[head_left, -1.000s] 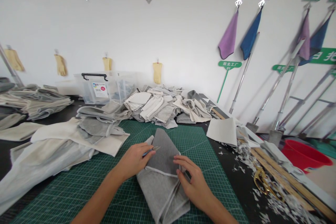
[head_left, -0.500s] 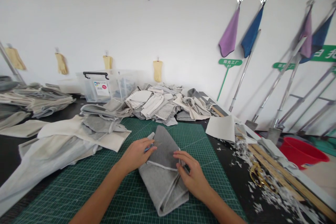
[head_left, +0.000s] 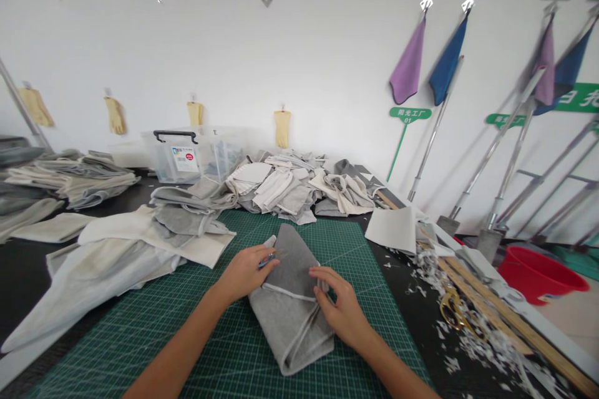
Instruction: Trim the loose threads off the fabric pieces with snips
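Note:
A folded grey cloth (head_left: 292,262) lies on the green cutting mat (head_left: 365,287), its narrow end pointing away from me and a pale edge crossing its middle. At its left side is my left hand (head_left: 246,271), closed on a small blue tool (head_left: 266,260) with a thin tip over the cloth. My right hand (head_left: 339,302) rests at the cloth's right edge, fingers bent and apart, fingertips touching the fabric.
Heaped cloth pieces (head_left: 285,184) lie behind the mat, and more cloths (head_left: 121,249) on the left. A clear box (head_left: 175,159) stands at the back. Gold scissors (head_left: 452,308), wooden strips (head_left: 496,305) and scraps are on the right, with a red bucket (head_left: 538,271) beyond.
The view has tilted up slightly, so the wall signs sit lower. Both hands keep nearly the same place on the cloth.

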Demonstrator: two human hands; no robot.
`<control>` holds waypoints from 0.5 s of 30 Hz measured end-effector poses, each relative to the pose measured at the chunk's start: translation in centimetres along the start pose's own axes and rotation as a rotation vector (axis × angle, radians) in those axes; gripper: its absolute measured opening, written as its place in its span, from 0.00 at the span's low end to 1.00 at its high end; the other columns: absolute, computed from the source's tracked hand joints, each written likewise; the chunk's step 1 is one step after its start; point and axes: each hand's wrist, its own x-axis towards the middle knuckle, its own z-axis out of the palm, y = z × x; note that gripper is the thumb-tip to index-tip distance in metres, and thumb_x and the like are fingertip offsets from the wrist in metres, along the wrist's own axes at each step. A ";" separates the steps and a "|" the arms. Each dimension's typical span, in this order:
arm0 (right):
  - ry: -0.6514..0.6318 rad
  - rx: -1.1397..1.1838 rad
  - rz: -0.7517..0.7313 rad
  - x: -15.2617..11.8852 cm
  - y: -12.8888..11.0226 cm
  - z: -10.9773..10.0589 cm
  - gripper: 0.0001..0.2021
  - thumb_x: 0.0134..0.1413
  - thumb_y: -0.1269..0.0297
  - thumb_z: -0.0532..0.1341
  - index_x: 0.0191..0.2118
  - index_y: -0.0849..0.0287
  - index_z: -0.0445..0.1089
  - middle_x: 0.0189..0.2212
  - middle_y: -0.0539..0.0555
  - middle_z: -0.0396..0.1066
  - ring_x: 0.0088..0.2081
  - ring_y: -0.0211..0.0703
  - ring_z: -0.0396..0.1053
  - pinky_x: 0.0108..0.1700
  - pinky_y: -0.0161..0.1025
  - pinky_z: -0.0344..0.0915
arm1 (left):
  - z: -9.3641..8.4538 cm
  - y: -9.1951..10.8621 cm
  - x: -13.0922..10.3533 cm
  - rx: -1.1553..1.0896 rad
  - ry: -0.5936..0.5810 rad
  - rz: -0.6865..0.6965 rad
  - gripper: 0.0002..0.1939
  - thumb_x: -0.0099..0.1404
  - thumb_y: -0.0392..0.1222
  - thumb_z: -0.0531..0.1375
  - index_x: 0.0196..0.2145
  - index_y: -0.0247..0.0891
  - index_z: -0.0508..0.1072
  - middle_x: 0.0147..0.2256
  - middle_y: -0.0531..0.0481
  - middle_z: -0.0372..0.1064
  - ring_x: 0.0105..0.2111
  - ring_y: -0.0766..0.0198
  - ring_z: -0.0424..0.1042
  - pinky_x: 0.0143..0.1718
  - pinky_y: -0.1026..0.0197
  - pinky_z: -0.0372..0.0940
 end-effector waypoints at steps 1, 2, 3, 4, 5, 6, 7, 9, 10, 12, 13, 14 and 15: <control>0.001 0.001 0.000 0.0 0.0 0.0 0.16 0.57 0.73 0.56 0.49 0.56 0.71 0.51 0.56 0.70 0.53 0.45 0.67 0.58 0.46 0.62 | 0.0 0.0 0.0 -0.001 -0.001 -0.002 0.15 0.69 0.48 0.56 0.47 0.38 0.74 0.40 0.46 0.75 0.40 0.58 0.73 0.42 0.60 0.64; 0.002 0.000 -0.001 0.0 0.0 0.0 0.16 0.57 0.73 0.56 0.49 0.56 0.71 0.51 0.56 0.71 0.53 0.45 0.67 0.58 0.46 0.62 | 0.0 -0.1 0.0 -0.003 -0.002 -0.003 0.15 0.69 0.48 0.56 0.47 0.38 0.74 0.40 0.46 0.75 0.40 0.58 0.73 0.42 0.60 0.64; 0.003 -0.001 -0.004 0.0 0.0 0.0 0.16 0.57 0.73 0.56 0.49 0.55 0.71 0.51 0.56 0.71 0.53 0.45 0.67 0.58 0.46 0.62 | 0.0 -0.1 0.0 -0.005 -0.003 -0.002 0.15 0.69 0.48 0.56 0.47 0.38 0.74 0.40 0.47 0.75 0.40 0.58 0.73 0.42 0.60 0.64; 0.003 -0.002 -0.006 0.0 0.0 0.1 0.16 0.57 0.73 0.56 0.49 0.55 0.71 0.51 0.56 0.71 0.53 0.45 0.67 0.58 0.46 0.62 | 0.0 -0.1 0.0 -0.006 -0.005 0.000 0.15 0.69 0.48 0.56 0.47 0.39 0.74 0.40 0.47 0.75 0.40 0.58 0.73 0.43 0.60 0.64; 0.003 -0.004 -0.008 0.0 0.1 0.1 0.16 0.57 0.73 0.56 0.49 0.55 0.71 0.51 0.56 0.71 0.53 0.45 0.67 0.58 0.46 0.62 | 0.0 0.0 0.0 -0.008 -0.006 0.002 0.14 0.69 0.48 0.56 0.47 0.39 0.74 0.41 0.47 0.75 0.40 0.59 0.73 0.43 0.60 0.64; 0.004 -0.005 -0.009 0.0 0.1 0.1 0.16 0.57 0.73 0.56 0.49 0.55 0.71 0.51 0.56 0.71 0.53 0.45 0.67 0.57 0.46 0.62 | -0.1 0.0 0.0 -0.009 -0.007 0.005 0.14 0.69 0.48 0.56 0.47 0.40 0.74 0.41 0.48 0.75 0.40 0.59 0.73 0.43 0.60 0.64; 0.004 -0.007 -0.011 0.0 0.2 0.1 0.16 0.57 0.73 0.56 0.49 0.55 0.71 0.51 0.56 0.71 0.53 0.45 0.67 0.57 0.47 0.62 | -0.1 0.0 0.0 -0.009 -0.006 0.008 0.14 0.69 0.48 0.56 0.47 0.40 0.74 0.41 0.48 0.75 0.40 0.59 0.73 0.43 0.60 0.64; 0.004 -0.008 -0.008 0.0 0.2 0.1 0.16 0.57 0.72 0.56 0.50 0.55 0.70 0.51 0.56 0.71 0.54 0.45 0.67 0.58 0.47 0.62 | -0.3 0.1 0.0 -0.008 -0.001 0.011 0.15 0.69 0.48 0.56 0.47 0.39 0.74 0.41 0.47 0.75 0.41 0.59 0.73 0.43 0.60 0.64; 0.002 -0.009 -0.005 -0.1 0.3 0.1 0.16 0.57 0.72 0.56 0.50 0.54 0.70 0.51 0.56 0.70 0.54 0.45 0.67 0.58 0.47 0.62 | -0.4 0.1 0.0 -0.007 0.001 0.012 0.15 0.69 0.48 0.56 0.47 0.39 0.74 0.42 0.47 0.75 0.41 0.59 0.73 0.43 0.60 0.64; -0.002 -0.010 0.001 -0.1 0.3 0.1 0.16 0.57 0.72 0.56 0.51 0.55 0.70 0.51 0.56 0.70 0.54 0.45 0.67 0.58 0.47 0.61 | -0.5 0.1 -0.1 -0.005 0.005 0.013 0.15 0.69 0.48 0.56 0.47 0.39 0.74 0.41 0.46 0.74 0.41 0.59 0.73 0.43 0.60 0.64; -0.003 -0.011 0.005 -0.1 0.3 0.1 0.16 0.57 0.72 0.56 0.51 0.55 0.70 0.51 0.56 0.70 0.54 0.45 0.67 0.58 0.48 0.61 | -0.6 0.1 -0.1 -0.004 0.006 0.013 0.15 0.69 0.48 0.55 0.48 0.39 0.73 0.41 0.47 0.74 0.41 0.59 0.73 0.43 0.60 0.64; -0.004 -0.012 0.009 -0.1 0.3 0.1 0.16 0.58 0.72 0.56 0.51 0.55 0.70 0.51 0.56 0.70 0.54 0.46 0.67 0.59 0.48 0.61 | -0.6 0.1 -0.1 -0.003 0.006 0.012 0.15 0.69 0.48 0.55 0.48 0.39 0.73 0.41 0.47 0.74 0.40 0.59 0.73 0.42 0.60 0.64; -0.004 -0.013 0.013 -0.1 0.3 0.1 0.16 0.57 0.72 0.56 0.51 0.55 0.70 0.51 0.56 0.70 0.54 0.46 0.67 0.59 0.48 0.61 | -0.6 0.1 -0.1 -0.003 0.006 0.012 0.15 0.69 0.48 0.55 0.48 0.39 0.73 0.41 0.47 0.74 0.40 0.59 0.73 0.42 0.60 0.64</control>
